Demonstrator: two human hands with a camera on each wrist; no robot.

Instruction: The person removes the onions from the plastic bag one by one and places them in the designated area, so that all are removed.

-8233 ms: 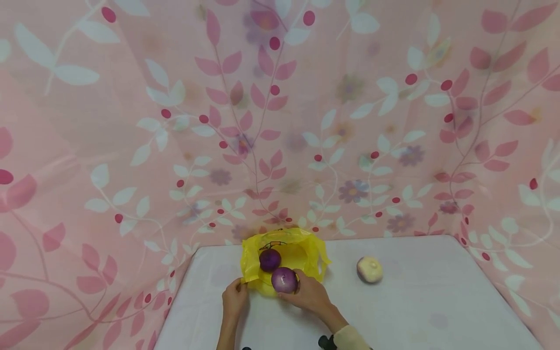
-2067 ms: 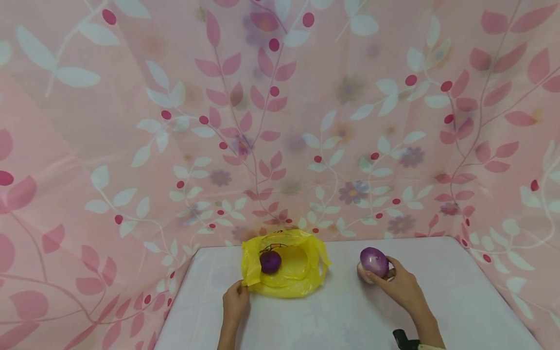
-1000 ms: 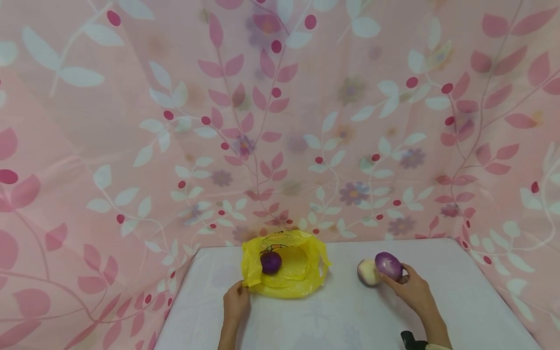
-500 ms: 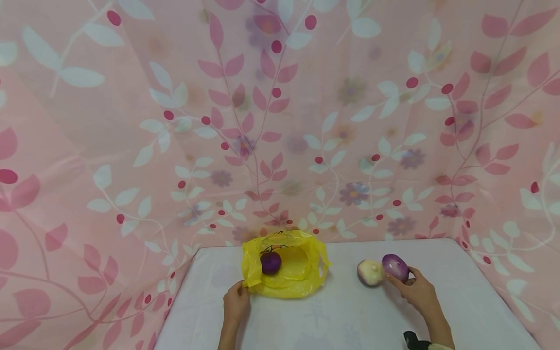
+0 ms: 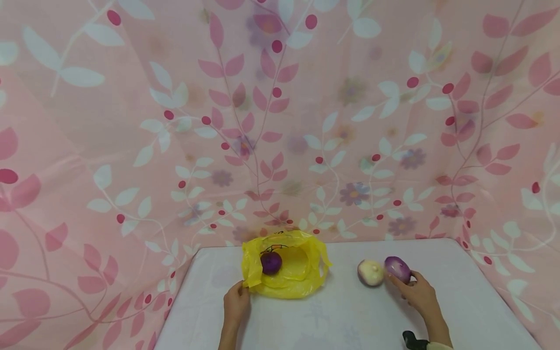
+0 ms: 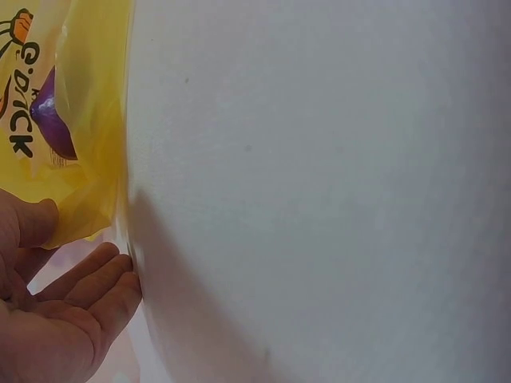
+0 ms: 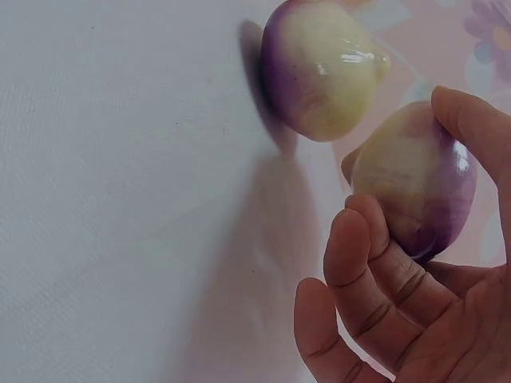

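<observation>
In the head view, my left hand pinches the near left edge of a yellow plastic bag. Its thumb presses the film while the other fingers extend below. A dark purple onion sits inside the bag's mouth. Toward the right of the table, my right hand holds a glossy purple-and-cream onion between thumb and fingers. In the right wrist view this held onion has its pale, nubbed end facing a second onion, cream with a purple side, on the tabletop close by.
A white cloth covers the table. Pink floral fabric hangs behind it and along both sides. A black strap piece sits at my right wrist, near a pale sleeve.
My right hand has carried its onion from the bag's mouth to the right, over the cream onion, then slightly farther right and down beside it. My left hand has stayed at the bag's edge.
</observation>
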